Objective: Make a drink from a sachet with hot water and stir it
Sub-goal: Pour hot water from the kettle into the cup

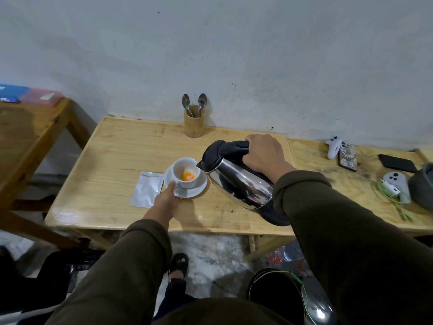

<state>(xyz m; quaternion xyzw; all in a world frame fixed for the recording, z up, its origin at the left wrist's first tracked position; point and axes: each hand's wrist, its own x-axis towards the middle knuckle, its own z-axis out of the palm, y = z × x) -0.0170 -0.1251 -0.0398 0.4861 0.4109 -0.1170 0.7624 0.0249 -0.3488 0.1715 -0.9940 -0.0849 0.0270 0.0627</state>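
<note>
A white cup (186,172) with orange powder at its bottom stands on a white saucer (199,190) near the middle of the wooden table (112,156). My left hand (166,198) grips the saucer's near-left edge. My right hand (264,153) is closed on the black handle of a steel kettle (239,181), which is tilted with its spout at the cup's right rim. No water stream is visible. A silver sachet (146,188) lies flat to the left of the saucer. Two spoons (194,103) stand in a wooden holder (194,123) at the back by the wall.
The kettle's black base (276,219) sits under my right forearm near the front edge. At the right lie white game controllers (334,147), a phone (396,162), a patterned case (348,158), a cable (393,195) and a grey pot (421,186). Another wooden table (28,137) stands left.
</note>
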